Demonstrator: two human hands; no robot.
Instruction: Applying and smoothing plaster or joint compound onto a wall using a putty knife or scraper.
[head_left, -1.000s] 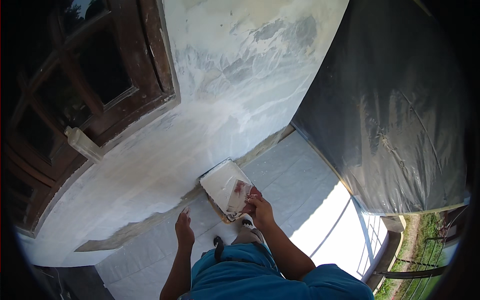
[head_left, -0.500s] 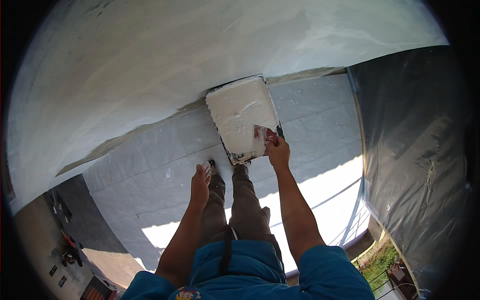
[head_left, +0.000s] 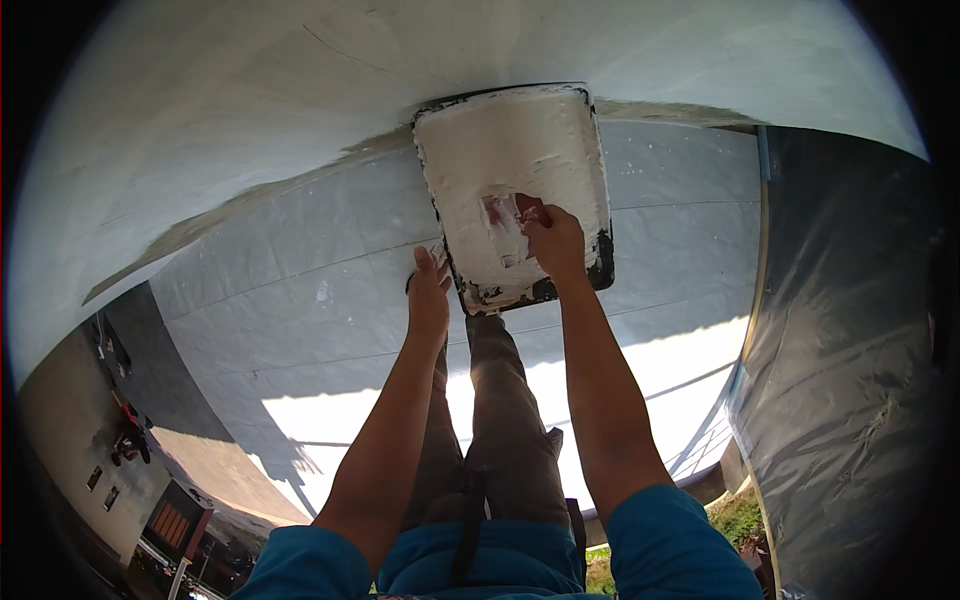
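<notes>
A dark-rimmed rectangular tray (head_left: 600, 262) heaped with smooth white paste sits on the floor against the wall. My right hand (head_left: 555, 245) grips a wide scraper (head_left: 501, 222), its blade smeared white and red, over the paste in the tray's lower middle. My left hand (head_left: 429, 285) is beside the tray's left edge with fingers extended and apart, white smears on them; whether the fingertips touch the tray is unclear.
A patchy whitish wall (head_left: 250, 120) curves across the top, above grey floor sheeting (head_left: 310, 290) with a sunlit band. Dark plastic sheeting (head_left: 830, 380) covers the right side. My legs stand below the tray; a paved yard (head_left: 215, 480) with assorted objects shows lower left.
My view has swung from the window to face the tray. Both hands have moved up toward it, and the scraper has shifted from its right edge inward over the paste.
</notes>
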